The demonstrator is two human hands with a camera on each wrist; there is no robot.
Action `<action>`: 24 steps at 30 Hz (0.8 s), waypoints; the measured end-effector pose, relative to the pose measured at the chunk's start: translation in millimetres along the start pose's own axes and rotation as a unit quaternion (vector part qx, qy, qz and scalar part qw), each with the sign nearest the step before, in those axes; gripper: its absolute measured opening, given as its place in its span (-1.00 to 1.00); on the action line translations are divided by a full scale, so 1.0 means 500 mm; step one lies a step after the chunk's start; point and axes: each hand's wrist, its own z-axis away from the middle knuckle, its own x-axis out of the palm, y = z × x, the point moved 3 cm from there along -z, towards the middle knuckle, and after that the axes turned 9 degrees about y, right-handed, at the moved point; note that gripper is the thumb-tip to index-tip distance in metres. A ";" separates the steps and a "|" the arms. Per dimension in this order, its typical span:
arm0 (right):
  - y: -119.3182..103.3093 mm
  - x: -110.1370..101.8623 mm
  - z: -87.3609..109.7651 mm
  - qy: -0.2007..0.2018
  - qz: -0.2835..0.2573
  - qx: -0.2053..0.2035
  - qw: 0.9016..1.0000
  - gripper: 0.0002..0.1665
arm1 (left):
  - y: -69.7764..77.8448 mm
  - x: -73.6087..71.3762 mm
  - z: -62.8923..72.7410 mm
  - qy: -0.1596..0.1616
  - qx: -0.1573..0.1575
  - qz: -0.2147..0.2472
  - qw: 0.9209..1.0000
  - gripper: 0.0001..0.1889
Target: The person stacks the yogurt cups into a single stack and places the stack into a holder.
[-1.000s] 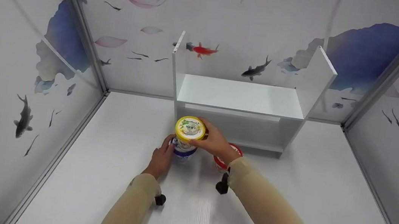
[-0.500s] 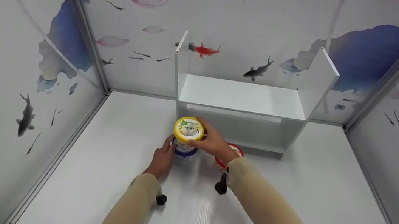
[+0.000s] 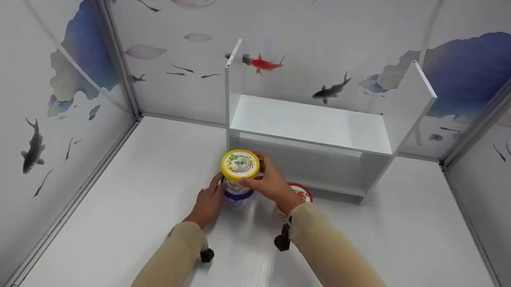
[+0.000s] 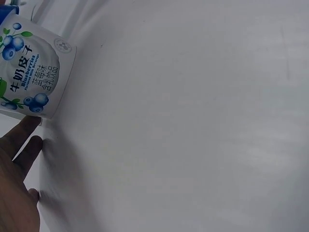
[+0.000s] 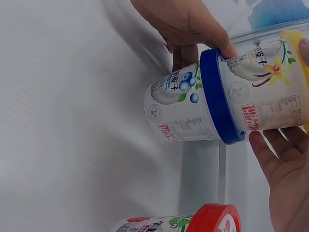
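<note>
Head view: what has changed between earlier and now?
The round white yellow-lidded tub, gripped by the right hand, has shifted slightly left over the round white blue-lidded tub. No grip changed. That lower tub, the white red-lidded tub, the left hand and white shelf stayed put.

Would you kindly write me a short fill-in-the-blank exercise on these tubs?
The right hand grips the upper tub, whose lid is rimmed in ____.
The fruit pictured on the lower tub is the ____.
In the head view, the red-lidded tub stands to the lower tub's ____.
Missing words: yellow; blueberry; right.
</note>
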 end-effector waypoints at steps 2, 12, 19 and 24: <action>0.003 0.001 0.001 0.002 -0.013 0.001 1.000 0.22 | 0.001 -0.001 0.001 0.001 -0.002 0.002 1.000 -0.30; 0.008 0.005 0.004 -0.004 -0.031 0.002 1.000 0.14 | -0.001 0.002 0.001 -0.004 -0.028 0.009 1.000 -0.27; 0.009 0.006 0.007 -0.003 -0.023 0.021 1.000 0.17 | -0.002 0.002 0.002 -0.009 -0.029 0.004 1.000 -0.23; 0.008 0.007 0.007 0.000 -0.015 0.029 0.999 0.21 | 0.001 0.000 0.003 -0.009 -0.024 0.009 1.000 -0.22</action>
